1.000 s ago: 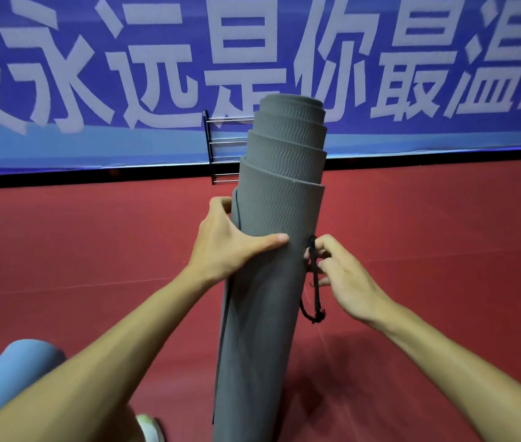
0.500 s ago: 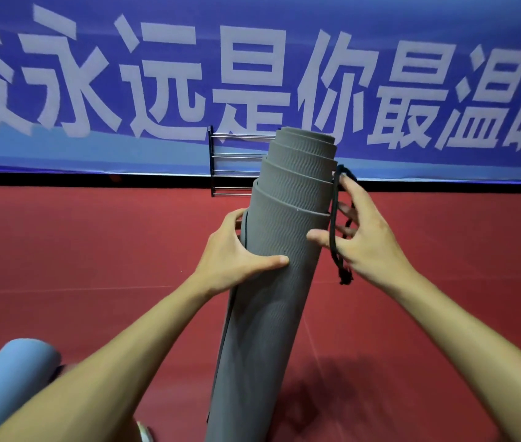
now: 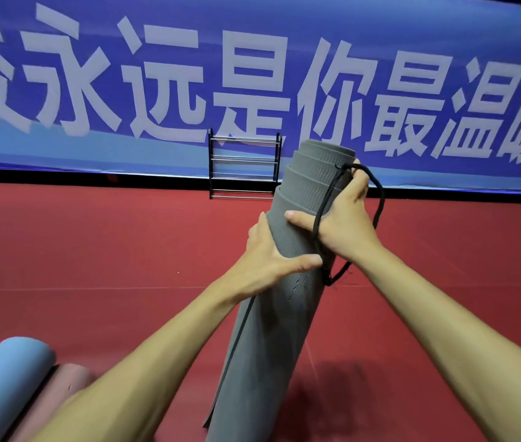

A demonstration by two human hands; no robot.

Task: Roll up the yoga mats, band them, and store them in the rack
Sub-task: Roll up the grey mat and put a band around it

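Telescoping ribbed grey mat (image 3: 271,330), black cord (image 3: 315,231)

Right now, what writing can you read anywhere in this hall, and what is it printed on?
"永远是你最温": big white characters on the blue banner along the wall; one more character at each end is cut off by the picture's edge and cannot be read.
No writing shows on the grey mat, blue mat, pink mat or rack.

Grey mat (image 3: 271,346) base beyond bottom edge.
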